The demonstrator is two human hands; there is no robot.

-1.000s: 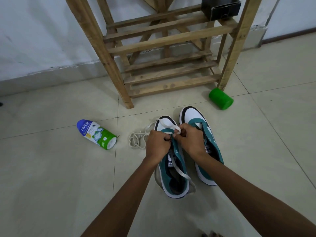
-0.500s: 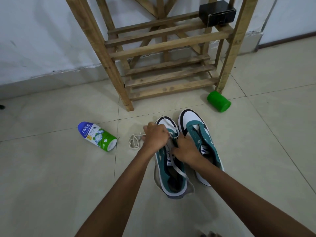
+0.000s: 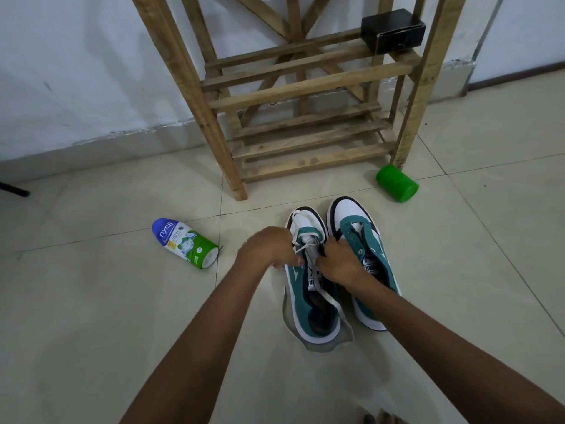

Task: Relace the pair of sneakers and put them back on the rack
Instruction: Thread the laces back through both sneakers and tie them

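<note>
On a tiled floor before a wooden shoe rack [image 3: 308,96], a person works a white shoelace [image 3: 308,247] through the near eyelets of the left sneaker [image 3: 308,301], a teal-and-white low-top set toe toward the rack so its tongue faces the lacer. The left hand [image 3: 267,249] is curled over the sneaker's outer side, apparently pinching one run of lace taut; the right hand [image 3: 341,260] is closed on the inner side, fingers bent round the eyelet edge and lace (exactly which strand each grips cannot be told). A loose lace tail trails back past the heel, toward the wrists. Just right of the right hand stands the second sneaker [image 3: 363,249], touching its mate and without visible lacing, likely parked close for its turn. Left of the left hand lies a Nycil powder bottle [image 3: 183,243] on its side; beyond the right hand, a green plastic jar [image 3: 396,183] rests at the rack's foot, and a black box [image 3: 393,30] sits on an upper slat.
</note>
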